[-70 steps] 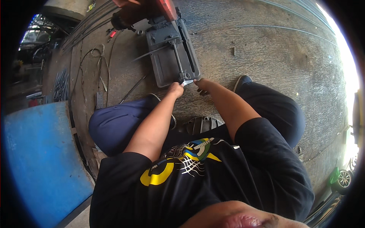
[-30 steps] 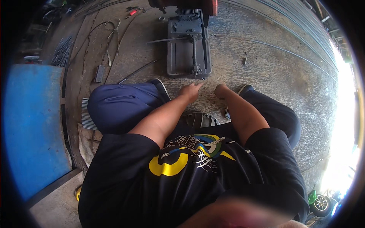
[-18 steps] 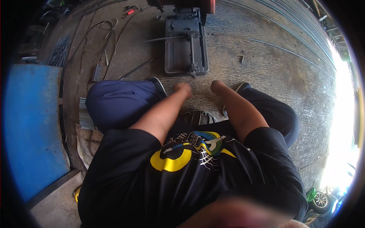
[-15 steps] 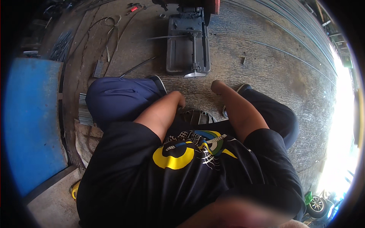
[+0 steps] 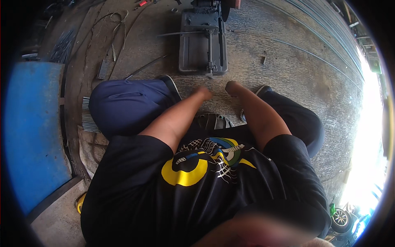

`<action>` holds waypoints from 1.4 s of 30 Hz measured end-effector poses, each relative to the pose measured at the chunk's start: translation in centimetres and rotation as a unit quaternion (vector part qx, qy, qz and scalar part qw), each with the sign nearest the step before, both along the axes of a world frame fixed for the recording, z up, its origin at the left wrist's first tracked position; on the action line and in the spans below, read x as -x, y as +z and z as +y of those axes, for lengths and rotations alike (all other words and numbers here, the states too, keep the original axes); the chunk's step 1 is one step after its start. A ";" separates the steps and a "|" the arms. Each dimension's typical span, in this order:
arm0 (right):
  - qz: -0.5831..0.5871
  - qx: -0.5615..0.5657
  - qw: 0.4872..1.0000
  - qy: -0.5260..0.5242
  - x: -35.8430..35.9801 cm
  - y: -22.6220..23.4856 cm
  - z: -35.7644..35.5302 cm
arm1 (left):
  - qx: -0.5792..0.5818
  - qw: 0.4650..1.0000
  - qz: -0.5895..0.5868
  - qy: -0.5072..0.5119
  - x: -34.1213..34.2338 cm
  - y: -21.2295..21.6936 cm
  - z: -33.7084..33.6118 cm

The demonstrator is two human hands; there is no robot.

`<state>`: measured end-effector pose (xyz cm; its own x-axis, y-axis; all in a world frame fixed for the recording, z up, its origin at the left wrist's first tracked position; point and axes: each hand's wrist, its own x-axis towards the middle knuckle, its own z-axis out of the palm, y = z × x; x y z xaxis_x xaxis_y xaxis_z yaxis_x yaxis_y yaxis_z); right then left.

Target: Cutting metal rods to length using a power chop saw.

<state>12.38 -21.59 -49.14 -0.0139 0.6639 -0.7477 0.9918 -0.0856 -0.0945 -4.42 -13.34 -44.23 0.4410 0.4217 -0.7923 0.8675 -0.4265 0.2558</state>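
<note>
In front of my legs on the floor stands a metal cut-off saw (image 5: 185, 53) with a grey base and a red part at its top edge. A thin metal rod (image 5: 175, 33) lies across its clamp. The clamp's screw (image 5: 210, 49) runs toward me and ends in a small handle (image 5: 210, 75). Just short of that handle is my left hand (image 5: 202, 93), smeared by motion, its fingers unclear. My right hand (image 5: 232, 88) is beside it, a little to the right; its fingers are hidden. A dark ribbed round piece (image 5: 214, 121) sits between my legs.
Long thin rods (image 5: 317, 29) run along the floor at the far right. At left are a blue panel (image 5: 37, 131), a flat metal plate (image 5: 103, 69), a dark rod (image 5: 144, 68) and a bundle of short rods (image 5: 89, 116). A looped strip (image 5: 118, 20) lies farther back.
My left hand has moved forward and right, toward the clamp handle. That handle looked broad and pale before and now looks narrow and blurred. The right hand has shifted slightly forward and left.
</note>
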 end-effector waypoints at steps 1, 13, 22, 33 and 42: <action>0.011 -0.011 1.000 -0.005 -0.1 0.1 0.0 | 0.004 1.000 0.024 -0.004 0.5 -0.4 0.0; -0.004 -0.045 0.996 0.072 -0.4 -0.3 -0.2 | -0.041 0.980 -0.115 -0.157 -1.5 3.2 -1.1; -0.002 -0.036 0.987 0.157 -0.5 0.1 0.4 | 0.164 0.961 0.143 -0.169 2.6 0.8 0.0; 0.019 0.024 1.000 -0.002 -0.8 -0.7 0.4 | -0.074 0.960 -0.145 -0.227 -0.3 1.1 -1.0; 0.031 0.022 0.995 0.096 -1.0 -1.1 1.0 | 0.341 0.855 0.336 -0.200 1.9 0.9 -0.2</action>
<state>13.33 -20.61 -50.20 -0.1842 0.6106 -0.7702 0.9827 0.0998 -0.1559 -6.32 -13.54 -43.37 -0.2096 -0.3174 -0.9249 0.7360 -0.6739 0.0645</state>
